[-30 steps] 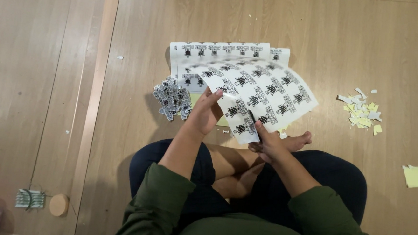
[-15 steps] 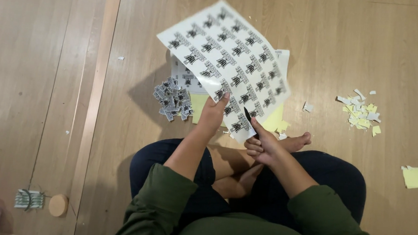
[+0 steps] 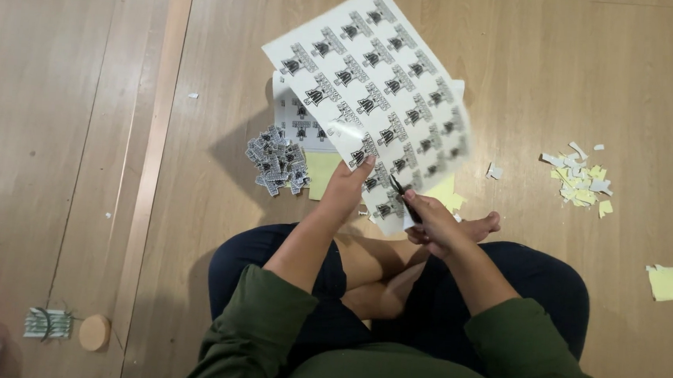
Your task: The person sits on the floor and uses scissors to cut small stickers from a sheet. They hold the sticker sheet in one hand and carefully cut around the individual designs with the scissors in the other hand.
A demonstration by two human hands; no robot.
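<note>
My left hand (image 3: 350, 188) pinches the lower edge of a white sheet of printed black-and-white stickers (image 3: 373, 98) and holds it raised and tilted above the floor. My right hand (image 3: 430, 222) grips small dark scissors (image 3: 403, 196), whose blades meet the sheet's bottom edge. I sit cross-legged in dark trousers and green sleeves, my bare foot showing under the right hand. More printed sheets (image 3: 298, 120) lie on the floor beneath the raised one. A heap of cut-out stickers (image 3: 277, 160) sits just left of my left hand.
Wooden floor all round. White and yellow paper scraps (image 3: 580, 178) lie to the right, a yellow scrap (image 3: 669, 283) further right, and yellow backing paper (image 3: 322, 172) under the sheets. A round wooden disc (image 3: 94, 331) and a small striped bundle (image 3: 46, 324) lie at lower left.
The sticker sheet was lifted off the floor pile by my left hand and turned upward. My right hand brought the scissors to its lower edge.
</note>
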